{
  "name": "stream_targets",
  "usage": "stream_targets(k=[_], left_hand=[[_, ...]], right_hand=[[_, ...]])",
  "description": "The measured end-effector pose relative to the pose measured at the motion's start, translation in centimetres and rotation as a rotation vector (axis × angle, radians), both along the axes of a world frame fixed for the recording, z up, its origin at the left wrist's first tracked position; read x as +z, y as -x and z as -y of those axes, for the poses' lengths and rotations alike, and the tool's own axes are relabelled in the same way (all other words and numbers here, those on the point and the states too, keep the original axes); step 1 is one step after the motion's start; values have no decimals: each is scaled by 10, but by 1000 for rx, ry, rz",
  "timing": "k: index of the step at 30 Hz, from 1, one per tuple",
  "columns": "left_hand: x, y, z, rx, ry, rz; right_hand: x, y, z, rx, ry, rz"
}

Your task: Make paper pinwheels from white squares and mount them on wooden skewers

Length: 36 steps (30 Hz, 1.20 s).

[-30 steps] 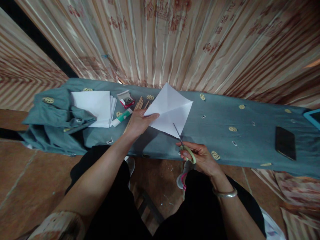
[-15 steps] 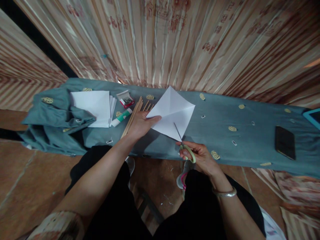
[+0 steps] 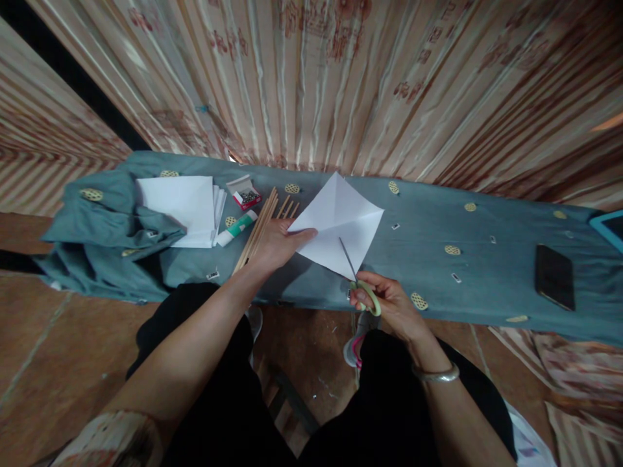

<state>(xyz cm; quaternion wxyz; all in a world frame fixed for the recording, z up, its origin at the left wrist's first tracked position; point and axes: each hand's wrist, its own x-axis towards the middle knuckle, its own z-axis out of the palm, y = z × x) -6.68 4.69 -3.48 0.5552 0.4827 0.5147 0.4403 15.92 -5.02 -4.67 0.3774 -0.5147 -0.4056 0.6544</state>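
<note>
A square white sheet of paper [image 3: 335,217], creased across its middle, is held up cornerwise by its left corner. My left hand [image 3: 280,243] pinches that corner, thumb on top and fingers underneath. My right hand [image 3: 384,298] grips a pair of scissors [image 3: 365,297] with pale green handles, just below the sheet's near corner. One dark blade lies over the paper, pointing up and left toward the middle; the other blade is hidden beneath it. Thin wooden sticks [image 3: 257,227] lie beside and partly behind my left hand.
On the cloth-covered bench [image 3: 423,227] are a stack of white paper [image 3: 182,207], a green and white glue tube [image 3: 238,228] and a small open box of metal pieces [image 3: 246,194]. A dark phone [image 3: 555,277] lies at the right. A curtain [image 3: 311,84] hangs behind.
The sheet has shifted slightly to the right and downward, its near corner coming closer to the scissors' pivot. My left hand has moved a little with it; the right hand is almost where it was.
</note>
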Motion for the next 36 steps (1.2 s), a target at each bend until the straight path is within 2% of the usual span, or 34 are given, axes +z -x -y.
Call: stream_targets(k=[11, 26, 36], left_hand=[[1, -3, 2, 0, 35, 20], [-3, -2, 3, -27, 68, 53], [-12, 5, -5, -9, 7, -60]], right_hand=[[5, 5, -1, -43, 15, 2], [10, 5, 0, 20, 33, -11], [7, 2, 0, 37, 30, -7]])
